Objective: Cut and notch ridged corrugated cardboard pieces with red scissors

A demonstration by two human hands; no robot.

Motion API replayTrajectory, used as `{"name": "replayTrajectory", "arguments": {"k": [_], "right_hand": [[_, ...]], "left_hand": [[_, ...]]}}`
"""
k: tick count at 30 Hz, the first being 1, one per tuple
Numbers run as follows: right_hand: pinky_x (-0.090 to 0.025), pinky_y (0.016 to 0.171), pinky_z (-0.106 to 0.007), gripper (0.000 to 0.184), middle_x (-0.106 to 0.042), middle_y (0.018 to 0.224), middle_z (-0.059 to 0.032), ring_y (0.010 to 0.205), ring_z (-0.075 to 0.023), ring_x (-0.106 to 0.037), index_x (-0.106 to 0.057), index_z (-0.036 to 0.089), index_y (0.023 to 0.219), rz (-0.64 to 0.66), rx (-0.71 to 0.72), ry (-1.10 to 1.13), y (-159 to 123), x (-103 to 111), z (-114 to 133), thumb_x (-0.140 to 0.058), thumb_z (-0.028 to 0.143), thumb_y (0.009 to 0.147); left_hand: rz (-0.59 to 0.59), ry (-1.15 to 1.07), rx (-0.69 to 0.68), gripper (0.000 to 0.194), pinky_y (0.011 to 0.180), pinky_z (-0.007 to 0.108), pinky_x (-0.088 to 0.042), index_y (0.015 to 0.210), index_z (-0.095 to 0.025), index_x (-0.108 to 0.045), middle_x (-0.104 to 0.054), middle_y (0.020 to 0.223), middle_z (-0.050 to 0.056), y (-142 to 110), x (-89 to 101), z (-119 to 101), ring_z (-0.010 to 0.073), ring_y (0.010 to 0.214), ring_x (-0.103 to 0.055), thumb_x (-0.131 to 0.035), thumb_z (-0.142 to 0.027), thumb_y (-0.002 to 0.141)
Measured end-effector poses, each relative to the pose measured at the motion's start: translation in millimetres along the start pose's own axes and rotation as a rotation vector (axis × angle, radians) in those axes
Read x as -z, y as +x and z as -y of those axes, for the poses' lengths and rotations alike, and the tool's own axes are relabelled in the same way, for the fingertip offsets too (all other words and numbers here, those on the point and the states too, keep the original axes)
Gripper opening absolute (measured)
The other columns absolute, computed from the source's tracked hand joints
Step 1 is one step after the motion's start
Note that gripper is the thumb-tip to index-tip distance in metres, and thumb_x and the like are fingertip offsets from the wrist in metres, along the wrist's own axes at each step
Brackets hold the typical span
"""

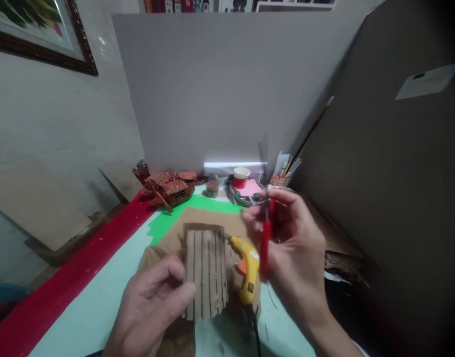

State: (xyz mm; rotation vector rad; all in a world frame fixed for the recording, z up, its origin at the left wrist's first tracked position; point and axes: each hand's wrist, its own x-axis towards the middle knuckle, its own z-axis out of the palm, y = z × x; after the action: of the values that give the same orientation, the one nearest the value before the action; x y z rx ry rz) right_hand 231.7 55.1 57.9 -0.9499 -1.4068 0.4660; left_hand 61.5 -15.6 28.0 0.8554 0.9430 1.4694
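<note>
Between the thumb and fingers of my left hand (pixel 153 302) is a small brown cardboard piece (pixel 207 272) with dark lengthwise grooves, held upright by its left edge. My right hand (pixel 296 248) grips red-handled scissors (pixel 265 248), the thin metal blades pointing up and smeared by motion; whether the blades are apart I cannot tell. A yellow glue gun (pixel 248 267) lies between my hands, its nozzle pointing up and left, close to the cardboard's right edge. The scissors stay apart from the cardboard.
Brown cardboard sheet (pixel 197 216) lies over a green sheet (pixel 199 202). At the back stand a reddish-brown model boat (pixel 175 191), a small round jar (pixel 212 188), a red and white paper cup (pixel 241 178) on a tray, and a holder with brushes (pixel 281 179). A black cord (pixel 255 329) trails frontward.
</note>
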Motion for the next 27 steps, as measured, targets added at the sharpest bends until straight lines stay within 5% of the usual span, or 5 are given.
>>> {"name": "replayTrajectory", "arguments": {"k": [2, 6, 13, 21, 27], "right_hand": [[-0.055, 0.065, -0.028, 0.027, -0.071, 0.084, 0.0003, 0.070, -0.0159, -0.068, -0.064, 0.023, 0.108, -0.043, -0.079, -0.071, 9.8, 7.6, -2.2, -0.073, 0.035, 0.086], [-0.050, 0.055, -0.027, 0.021, -0.068, 0.075, 0.0024, 0.060, -0.0154, -0.063, -0.062, 0.025, 0.101, 0.159, -0.106, -0.169, 12.3, 12.6, -1.1, -0.068, 0.042, 0.091], [-0.055, 0.063, -0.029, 0.022, -0.064, 0.086, -0.0013, 0.074, -0.0184, -0.065, -0.057, 0.023, 0.109, 0.517, 0.355, -0.365, -10.0, 4.0, 5.5, -0.065, 0.023, 0.088], [-0.058, 0.050, -0.034, 0.046, -0.066, 0.091, -0.0107, 0.080, -0.0304, -0.070, -0.051, 0.017, 0.126, 0.602, 0.725, -0.636, -18.1, 1.9, -13.0, -0.058, 0.021, 0.081], [-0.061, 0.051, -0.034, 0.048, -0.070, 0.091, -0.0126, 0.078, -0.0314, -0.073, -0.052, 0.014, 0.129, 0.544, 0.794, -0.741, -23.4, -0.5, -22.8, -0.059, 0.024, 0.082]], "left_hand": [[-0.024, -0.035, -0.027, 0.018, 0.061, 0.018, -0.052, 0.065, -0.021, -0.072, -0.062, 0.074, 0.001, 1.1, 0.2, -0.8, 0.0176, 0.077, -0.066, -0.086, -0.028, 0.074], [-0.073, -0.084, -0.087, 0.016, 0.067, 0.023, -0.057, 0.067, -0.021, -0.072, -0.065, 0.073, 0.001, 5.7, 8.7, 0.0, 0.0212, 0.082, -0.069, -0.086, -0.027, 0.074], [-0.142, -0.091, -0.213, 0.014, 0.062, 0.017, -0.053, 0.071, -0.022, -0.074, -0.064, 0.067, -0.003, 10.6, 22.1, -4.7, 0.0101, 0.062, -0.061, -0.083, -0.027, 0.081], [-0.362, -0.154, -0.296, 0.018, 0.057, 0.016, -0.053, 0.074, -0.023, -0.077, -0.067, 0.065, -0.003, 13.1, 24.9, -6.7, 0.0108, 0.060, -0.060, -0.092, -0.033, 0.071], [-0.338, -0.150, -0.294, 0.013, 0.069, 0.023, -0.061, 0.072, -0.026, -0.078, -0.073, 0.071, -0.002, 12.1, 28.3, -5.2, 0.0167, 0.071, -0.072, -0.090, -0.030, 0.074]]}}
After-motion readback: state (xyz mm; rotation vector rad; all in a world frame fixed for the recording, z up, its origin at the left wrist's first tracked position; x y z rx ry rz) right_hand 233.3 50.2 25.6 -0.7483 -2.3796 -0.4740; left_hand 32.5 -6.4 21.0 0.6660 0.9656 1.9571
